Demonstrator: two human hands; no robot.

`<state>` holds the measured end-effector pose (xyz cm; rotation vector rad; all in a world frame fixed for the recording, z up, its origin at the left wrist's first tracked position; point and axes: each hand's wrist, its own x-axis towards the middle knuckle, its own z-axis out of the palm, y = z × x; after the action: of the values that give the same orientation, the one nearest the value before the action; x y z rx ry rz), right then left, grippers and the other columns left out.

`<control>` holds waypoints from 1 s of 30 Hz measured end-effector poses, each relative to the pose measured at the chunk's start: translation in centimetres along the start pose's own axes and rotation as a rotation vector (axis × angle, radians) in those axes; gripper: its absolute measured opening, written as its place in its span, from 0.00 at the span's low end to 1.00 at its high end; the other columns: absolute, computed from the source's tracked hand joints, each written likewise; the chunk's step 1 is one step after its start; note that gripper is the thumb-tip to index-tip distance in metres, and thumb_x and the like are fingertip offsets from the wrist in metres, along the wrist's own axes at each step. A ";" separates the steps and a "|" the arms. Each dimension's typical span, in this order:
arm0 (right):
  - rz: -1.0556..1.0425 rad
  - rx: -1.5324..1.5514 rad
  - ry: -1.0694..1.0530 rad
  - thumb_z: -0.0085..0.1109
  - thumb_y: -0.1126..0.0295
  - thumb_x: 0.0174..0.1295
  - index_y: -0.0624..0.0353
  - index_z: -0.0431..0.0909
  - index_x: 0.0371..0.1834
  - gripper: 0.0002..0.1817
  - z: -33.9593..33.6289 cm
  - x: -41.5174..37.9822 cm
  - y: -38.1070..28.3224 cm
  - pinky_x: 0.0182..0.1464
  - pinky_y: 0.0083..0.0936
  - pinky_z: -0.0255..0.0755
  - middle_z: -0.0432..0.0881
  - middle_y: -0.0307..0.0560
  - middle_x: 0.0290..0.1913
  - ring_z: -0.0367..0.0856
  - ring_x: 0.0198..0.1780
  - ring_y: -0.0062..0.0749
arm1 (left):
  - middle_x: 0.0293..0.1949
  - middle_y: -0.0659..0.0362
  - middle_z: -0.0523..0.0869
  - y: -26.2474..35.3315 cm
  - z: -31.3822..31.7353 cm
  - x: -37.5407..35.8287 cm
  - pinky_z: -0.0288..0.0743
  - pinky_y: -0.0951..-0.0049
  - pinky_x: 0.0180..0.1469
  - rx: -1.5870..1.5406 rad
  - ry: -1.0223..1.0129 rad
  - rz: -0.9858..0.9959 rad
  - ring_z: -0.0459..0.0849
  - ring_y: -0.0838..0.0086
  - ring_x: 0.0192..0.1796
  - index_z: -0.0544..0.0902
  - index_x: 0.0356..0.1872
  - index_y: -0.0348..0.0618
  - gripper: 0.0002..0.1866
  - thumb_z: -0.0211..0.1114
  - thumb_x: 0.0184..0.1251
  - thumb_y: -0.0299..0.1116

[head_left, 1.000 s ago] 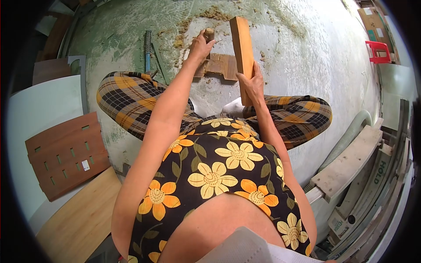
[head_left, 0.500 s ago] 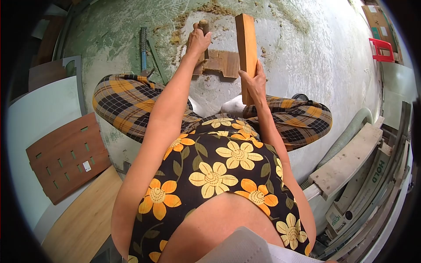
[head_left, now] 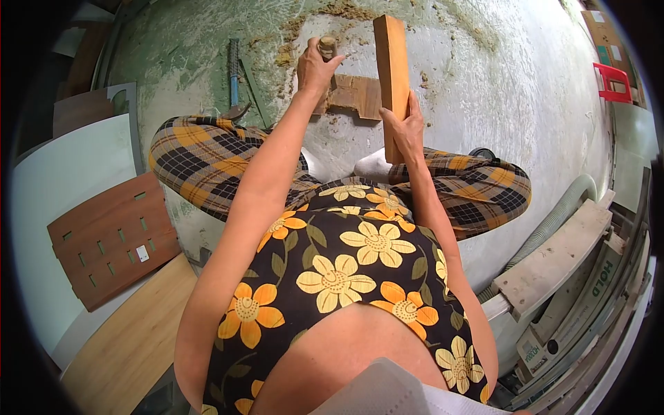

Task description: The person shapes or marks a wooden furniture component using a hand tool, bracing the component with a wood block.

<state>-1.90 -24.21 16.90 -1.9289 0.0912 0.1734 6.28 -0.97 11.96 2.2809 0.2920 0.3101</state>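
My left hand (head_left: 317, 71) is closed round the upright wooden handle of a chisel (head_left: 327, 46), whose lower part is mostly hidden behind the hand. Just below it, a brown wooden board (head_left: 361, 95) with a cut-out notch lies flat on the floor between my legs. In my right hand (head_left: 407, 131) is a long squared wooden block (head_left: 393, 66), gripped near its lower end and pointing away from me. The block stands to the right of the chisel, apart from it, and covers the board's right edge from view.
A claw hammer (head_left: 235, 83) and a thin green strip (head_left: 255, 93) lie to the left on the floor. Wood shavings (head_left: 348, 10) are scattered ahead. A slotted brown panel (head_left: 114, 238) leans at left; a red stool (head_left: 613, 83) and stacked planks (head_left: 553, 259) are at right.
The view has shifted slightly, so floor objects appear a little to the right. The chisel handle tips a bit more toward the camera in my left hand; both hands keep their holds.
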 end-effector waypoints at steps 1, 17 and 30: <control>-0.012 0.010 0.005 0.69 0.63 0.49 0.65 0.66 0.65 0.38 0.0 -0.1 0.0 0.53 0.32 0.74 0.80 0.56 0.52 0.81 0.50 0.39 | 0.41 0.46 0.86 -0.2 0.2 -0.3 0.81 0.59 0.45 -0.016 0.006 0.008 0.87 0.54 0.43 0.72 0.53 0.40 0.33 0.78 0.50 0.46; 0.033 0.116 0.007 0.68 0.62 0.48 0.62 0.66 0.66 0.39 -0.6 -0.4 -0.1 0.54 0.32 0.74 0.81 0.55 0.51 0.81 0.50 0.39 | 0.38 0.52 0.89 1.0 -3.6 -2.4 0.81 0.61 0.46 0.082 -0.136 -0.125 0.88 0.59 0.42 0.84 0.45 0.45 0.24 0.75 0.47 0.44; 0.016 0.125 0.026 0.68 0.63 0.49 0.64 0.67 0.66 0.39 -0.7 -0.2 0.3 0.51 0.29 0.75 0.81 0.53 0.50 0.81 0.48 0.36 | 0.35 0.52 0.89 0.3 -1.7 -4.1 0.79 0.62 0.44 0.052 -0.014 -0.138 0.87 0.57 0.40 0.84 0.40 0.43 0.21 0.76 0.49 0.44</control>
<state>-2.07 -25.01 16.86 -1.8065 0.1315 0.1504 1.90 -1.28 12.79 2.2997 0.4525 0.2169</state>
